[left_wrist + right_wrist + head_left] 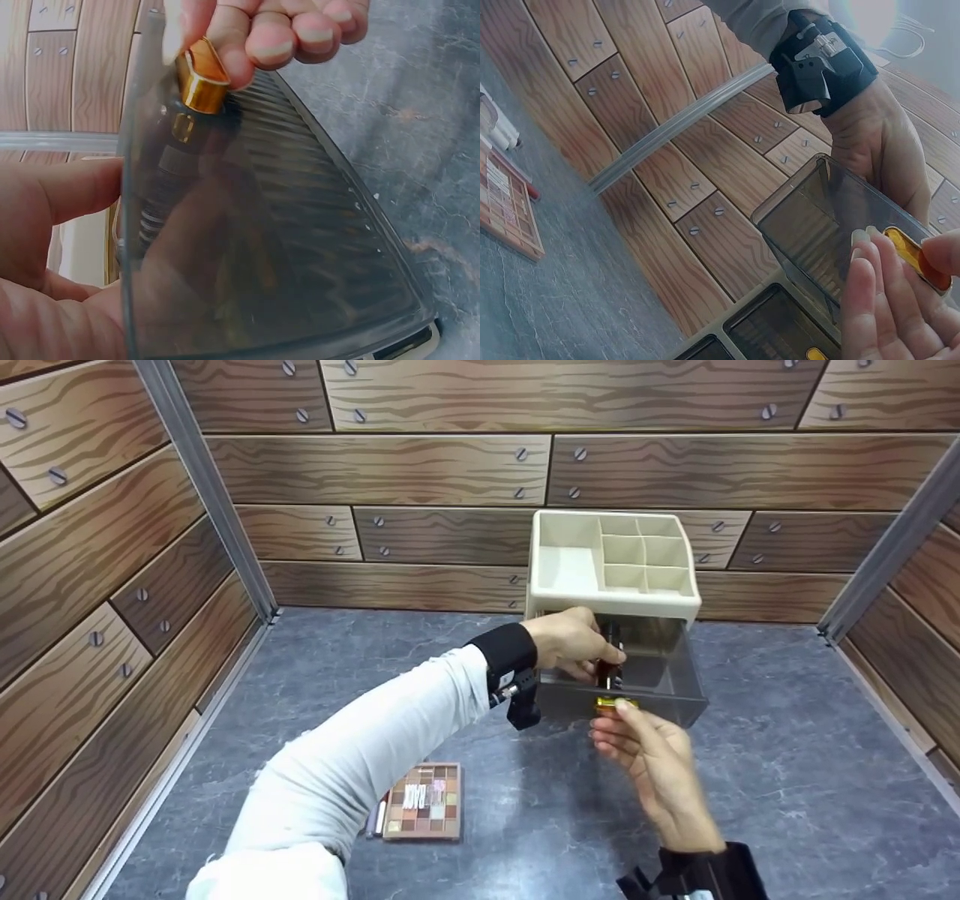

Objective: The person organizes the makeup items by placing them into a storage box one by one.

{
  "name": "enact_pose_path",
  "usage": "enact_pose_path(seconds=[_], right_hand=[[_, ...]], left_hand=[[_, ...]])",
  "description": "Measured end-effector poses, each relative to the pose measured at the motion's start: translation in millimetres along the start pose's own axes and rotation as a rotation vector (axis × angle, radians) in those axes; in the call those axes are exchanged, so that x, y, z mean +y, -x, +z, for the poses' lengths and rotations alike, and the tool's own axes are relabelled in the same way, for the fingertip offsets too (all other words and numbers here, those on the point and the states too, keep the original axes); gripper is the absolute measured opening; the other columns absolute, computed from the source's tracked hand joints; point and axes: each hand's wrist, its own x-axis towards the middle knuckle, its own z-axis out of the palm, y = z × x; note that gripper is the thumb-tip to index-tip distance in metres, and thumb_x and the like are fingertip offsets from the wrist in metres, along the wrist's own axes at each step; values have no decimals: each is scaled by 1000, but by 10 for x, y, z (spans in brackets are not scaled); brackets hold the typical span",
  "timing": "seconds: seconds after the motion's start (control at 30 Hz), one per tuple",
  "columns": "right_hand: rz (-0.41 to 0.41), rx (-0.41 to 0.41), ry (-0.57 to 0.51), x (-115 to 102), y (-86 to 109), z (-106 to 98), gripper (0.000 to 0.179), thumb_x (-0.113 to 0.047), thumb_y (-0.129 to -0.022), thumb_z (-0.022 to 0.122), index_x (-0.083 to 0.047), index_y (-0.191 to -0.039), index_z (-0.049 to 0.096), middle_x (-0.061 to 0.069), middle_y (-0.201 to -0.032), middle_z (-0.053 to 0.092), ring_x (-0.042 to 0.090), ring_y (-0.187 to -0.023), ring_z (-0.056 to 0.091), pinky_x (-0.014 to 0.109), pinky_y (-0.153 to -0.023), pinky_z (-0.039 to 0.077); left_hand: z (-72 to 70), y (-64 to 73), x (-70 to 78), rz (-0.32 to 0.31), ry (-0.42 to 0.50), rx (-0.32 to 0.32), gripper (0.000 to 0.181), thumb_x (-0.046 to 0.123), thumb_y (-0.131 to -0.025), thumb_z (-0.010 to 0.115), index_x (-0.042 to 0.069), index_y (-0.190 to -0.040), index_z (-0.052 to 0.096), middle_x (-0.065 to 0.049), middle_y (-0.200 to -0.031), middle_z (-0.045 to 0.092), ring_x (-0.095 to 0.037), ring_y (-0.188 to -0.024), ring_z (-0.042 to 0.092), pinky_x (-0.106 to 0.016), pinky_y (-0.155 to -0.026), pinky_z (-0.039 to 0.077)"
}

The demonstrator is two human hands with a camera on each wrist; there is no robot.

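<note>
Head view, left hand (570, 643) gripping smoky drawer (660, 690) edge, right hand (649, 750) pinching gold-capped bottle (616, 703), possibly perfume.

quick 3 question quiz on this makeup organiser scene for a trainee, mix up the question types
1. True or false: the smoky grey transparent drawer of the cream plastic organiser is pulled open.
2. What does the right hand pinch? A) small gold-capped amber bottle B) a brush C) a sponge
3. Fill in: the rectangular eyeshadow palette lies on the grey marble-look ____.

Key
1. True; the left hand grips its side wall.
2. A
3. tabletop
</note>
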Motion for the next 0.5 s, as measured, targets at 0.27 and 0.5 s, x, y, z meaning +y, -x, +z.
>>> enact_pose_path(seconds=[0.27,0.5], right_hand=[[-10,-1,1,-2,1,-17,25,-13,-108,56,-6,-93,74,7,-82,78,15,-74,76,23,-69,64],[-17,8,12,10,10,-5,26,-11,-108,56,-6,-92,75,7,-81,78,15,-73,76,24,-68,64]], left_hand=[[54,-65,10,-69,-4,14,14,7,-98,73,-2,-99,63,-6,-82,65,-14,-67,60,-25,-66,61],[84,-117,17,-93,7,48,29,6,-96,75,-5,-116,57,-7,-85,62,-15,-67,60,-29,-73,64]])
